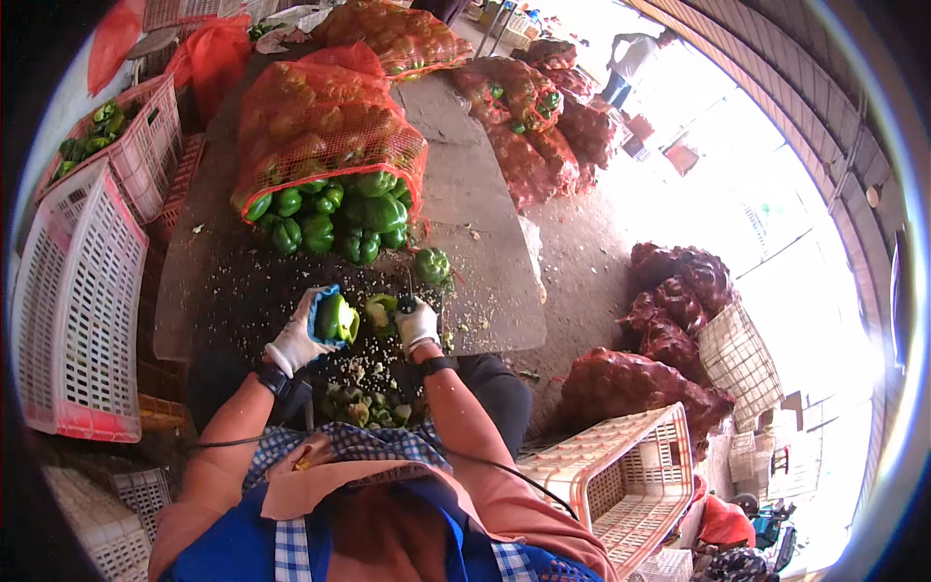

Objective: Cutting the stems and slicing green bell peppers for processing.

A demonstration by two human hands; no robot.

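My left hand (302,333), in a white glove with a blue palm, grips a cut green bell pepper (336,320) whose pale inside faces right. My right hand (417,324), gloved in white, is closed on a dark-handled tool (407,304), which looks like a knife with a thin blade pointing away from me. Just left of that hand is another cut piece of green pepper (380,314); whether the hand touches it I cannot tell. Farther off, whole green bell peppers (364,211) spill from the mouth of a red mesh sack (320,124). One pepper (432,265) sits apart, right of the pile.
Seeds and scraps litter the worn tabletop (487,218). Pepper cores (364,407) lie below its near edge. Plastic crates stand left (87,313) and right (618,480). Filled mesh sacks (640,385) line the floor at right. A person (631,65) stands in the distance.
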